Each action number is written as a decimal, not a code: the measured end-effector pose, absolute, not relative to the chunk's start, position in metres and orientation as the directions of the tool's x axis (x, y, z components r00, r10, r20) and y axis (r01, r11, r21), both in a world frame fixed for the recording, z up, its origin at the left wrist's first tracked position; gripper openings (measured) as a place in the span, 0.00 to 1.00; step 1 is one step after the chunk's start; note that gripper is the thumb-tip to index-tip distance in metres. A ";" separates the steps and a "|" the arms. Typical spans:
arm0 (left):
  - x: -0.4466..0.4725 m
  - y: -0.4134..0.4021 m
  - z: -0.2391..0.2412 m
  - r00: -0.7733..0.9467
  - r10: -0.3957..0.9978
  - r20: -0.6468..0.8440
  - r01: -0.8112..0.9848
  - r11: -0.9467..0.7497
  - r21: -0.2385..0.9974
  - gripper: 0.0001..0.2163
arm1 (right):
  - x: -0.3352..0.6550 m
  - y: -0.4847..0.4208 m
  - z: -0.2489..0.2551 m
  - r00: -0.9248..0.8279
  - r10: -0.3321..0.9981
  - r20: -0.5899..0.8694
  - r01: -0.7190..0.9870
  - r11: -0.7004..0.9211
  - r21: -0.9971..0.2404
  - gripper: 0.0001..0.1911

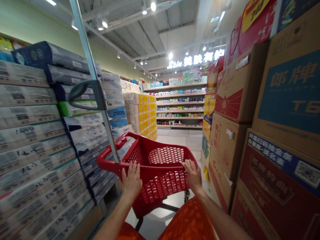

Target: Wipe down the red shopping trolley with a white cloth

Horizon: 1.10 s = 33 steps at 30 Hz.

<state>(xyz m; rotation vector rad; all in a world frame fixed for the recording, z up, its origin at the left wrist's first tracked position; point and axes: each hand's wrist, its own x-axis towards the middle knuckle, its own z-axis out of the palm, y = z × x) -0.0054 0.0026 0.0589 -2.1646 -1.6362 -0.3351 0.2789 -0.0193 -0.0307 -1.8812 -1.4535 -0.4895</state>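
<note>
A red plastic shopping cart (160, 169) with meshed sides stands right in front of me, turned sideways. My left hand (132, 180) lies over its near rim, fingers hooked across the top edge toward the inside. Farther along the same rim, near the right corner, my right hand (193, 174) is curled over the edge. What shows of the basket's inside holds no goods. A metal pole (84, 40) rises from the cart's left end, close to the red push handle (106, 151). Fixed partway up the pole is a grey looped plastic piece (99, 95).
Tall stacks of wrapped tissue packs (32, 133) line the left side. Yellow-and-white packs (143, 108) stand beyond them. Cardboard cartons (232, 86) are piled high on the right. Shelves of small boxed goods (185, 100) close off the far end, past a pale floor (172, 138).
</note>
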 end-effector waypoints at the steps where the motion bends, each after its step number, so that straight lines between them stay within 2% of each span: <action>1: -0.006 0.002 0.058 0.280 0.861 0.426 0.959 -0.229 -0.167 0.29 | 0.289 -0.022 -0.032 0.365 0.667 0.649 0.926 -0.191 -0.325 0.24; 4: -0.006 0.001 0.058 0.280 0.871 0.404 0.959 -0.232 -0.164 0.29 | 0.291 -0.021 -0.031 0.409 0.658 0.632 0.909 -0.235 -0.343 0.23; 7: -0.007 0.000 0.060 0.281 0.881 0.381 0.958 -0.233 -0.169 0.30 | 0.253 -0.011 -0.024 0.241 0.706 0.665 0.961 -0.078 -0.265 0.23; 9: -0.008 -0.001 0.063 0.285 0.886 0.367 0.956 -0.237 -0.172 0.30 | 0.227 -0.006 -0.019 0.095 0.724 0.683 0.978 0.060 -0.199 0.26; 11: -0.009 -0.002 0.064 0.289 0.891 0.351 0.955 -0.243 -0.171 0.30 | 0.216 -0.005 -0.016 0.011 0.735 0.678 0.978 0.133 -0.160 0.29; 15: -0.009 -0.003 0.064 0.290 0.900 0.326 0.956 -0.256 -0.144 0.30 | 0.238 -0.009 -0.020 0.180 0.739 0.650 0.975 -0.044 -0.220 0.24; 17: -0.008 -0.003 0.062 0.286 0.899 0.332 0.958 -0.261 -0.118 0.30 | 0.246 -0.010 -0.021 0.214 0.727 0.653 0.966 -0.060 -0.250 0.23; 21: -0.021 -0.005 0.063 0.326 0.836 0.441 0.943 -0.321 -0.089 0.28 | 0.213 -0.001 -0.008 -0.015 0.698 0.716 0.947 0.239 -0.214 0.23; 23: -0.037 -0.005 0.068 0.277 0.789 0.548 0.957 -0.279 -0.082 0.26 | 0.176 0.009 0.017 -0.147 0.619 0.771 0.904 0.401 -0.149 0.21; 26: -0.069 0.000 0.083 0.069 0.761 0.645 0.997 -0.073 -0.020 0.25 | 0.112 0.029 0.085 -0.289 0.408 0.866 0.828 0.561 0.012 0.20; 29: -0.097 0.006 0.096 -0.001 0.825 0.565 0.999 0.024 -0.033 0.27 | 0.058 0.048 0.175 -0.385 0.205 0.900 0.765 0.617 0.186 0.19; 31: -0.107 0.009 0.100 0.028 0.875 0.484 0.997 0.013 -0.081 0.30 | 0.035 0.059 0.227 -0.428 0.141 0.893 0.753 0.601 0.266 0.18; 33: -0.113 0.009 0.100 0.057 0.896 0.440 0.994 -0.011 -0.106 0.32 | 0.025 0.068 0.256 -0.489 0.121 0.864 0.739 0.583 0.337 0.18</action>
